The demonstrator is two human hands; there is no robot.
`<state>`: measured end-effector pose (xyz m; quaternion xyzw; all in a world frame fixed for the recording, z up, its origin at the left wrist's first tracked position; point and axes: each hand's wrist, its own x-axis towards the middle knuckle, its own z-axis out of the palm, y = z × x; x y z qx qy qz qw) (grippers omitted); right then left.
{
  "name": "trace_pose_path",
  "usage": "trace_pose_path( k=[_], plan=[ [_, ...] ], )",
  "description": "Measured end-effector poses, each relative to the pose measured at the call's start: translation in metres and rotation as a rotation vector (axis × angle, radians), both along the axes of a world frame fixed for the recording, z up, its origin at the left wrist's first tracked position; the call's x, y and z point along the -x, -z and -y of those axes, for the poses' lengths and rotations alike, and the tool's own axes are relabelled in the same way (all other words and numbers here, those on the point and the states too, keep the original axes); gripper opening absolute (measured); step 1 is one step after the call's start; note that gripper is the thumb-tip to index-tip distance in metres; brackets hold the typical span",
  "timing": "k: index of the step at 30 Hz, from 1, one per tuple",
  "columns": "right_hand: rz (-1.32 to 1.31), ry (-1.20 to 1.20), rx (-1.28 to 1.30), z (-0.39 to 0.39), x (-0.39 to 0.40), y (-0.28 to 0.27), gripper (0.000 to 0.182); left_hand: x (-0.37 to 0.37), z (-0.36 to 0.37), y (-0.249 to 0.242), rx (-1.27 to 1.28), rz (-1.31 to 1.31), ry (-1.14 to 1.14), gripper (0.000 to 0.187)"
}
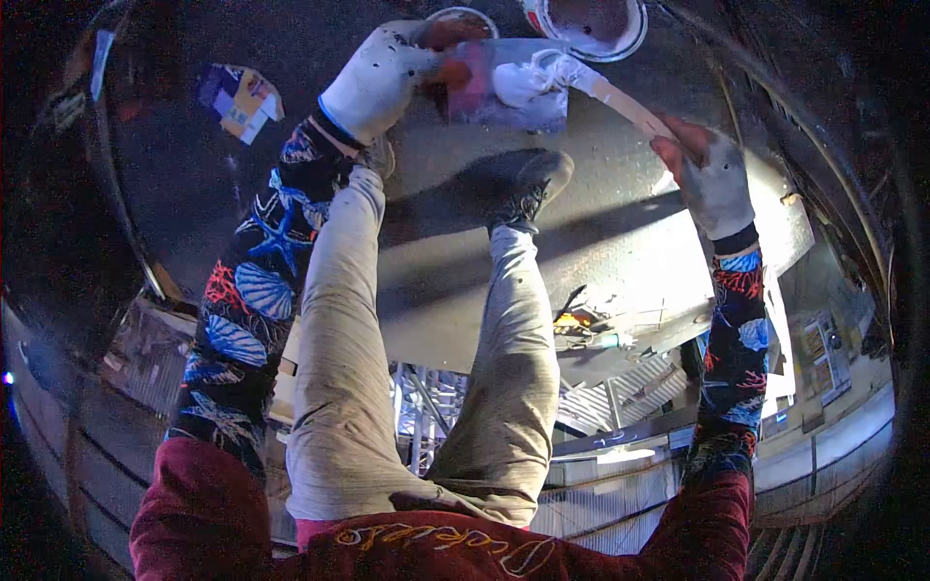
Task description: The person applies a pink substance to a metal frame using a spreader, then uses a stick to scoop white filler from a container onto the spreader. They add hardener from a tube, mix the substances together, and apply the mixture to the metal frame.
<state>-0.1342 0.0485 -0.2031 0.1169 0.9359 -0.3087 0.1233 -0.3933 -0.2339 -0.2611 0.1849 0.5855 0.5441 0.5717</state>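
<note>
stick (628,105) and plastic (538,114) in hands (715,179), shirt lettering (518,559) cursive.

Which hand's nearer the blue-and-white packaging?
Left. The left hand is just right of the packaging; the right hand is much farther off, at the view's right side.
</note>
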Motion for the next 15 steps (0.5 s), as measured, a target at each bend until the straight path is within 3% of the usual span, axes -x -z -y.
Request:
trace_pose_path(
  k=[2,3,7,8,10,12,15],
  plan=[
    [0.02,0.064,-0.014,-0.001,-0.001,-0.003,0.029,-0.004,0.004,0.001,-0.039,-0.285,0.056,0.03],
    [0.035,0.124,-0.029,0.0,0.0,-0.006,0.028,-0.005,0.006,0.002,-0.038,-0.288,0.057,0.03],
    [-0.001,0.137,-0.104,0.003,0.0,-0.006,0.031,-0.007,0.006,-0.01,0.033,0.084,-0.113,0.034],
    [-0.148,0.013,-0.236,0.0,-0.002,-0.004,0.035,-0.007,0.005,-0.01,0.078,0.215,-0.151,0.036],
    [-0.296,-0.111,-0.366,-0.004,-0.002,0.001,0.04,-0.006,0.004,-0.012,0.058,0.138,-0.116,0.037],
    [-0.179,-0.023,-0.189,-0.005,-0.004,0.005,0.031,-0.008,0.004,-0.01,0.044,0.064,-0.079,0.038],
    [-0.211,0.062,-0.263,-0.006,-0.01,0.027,0.029,-0.009,0.003,-0.007,-0.01,0.199,-0.088,0.042]
  ],
)
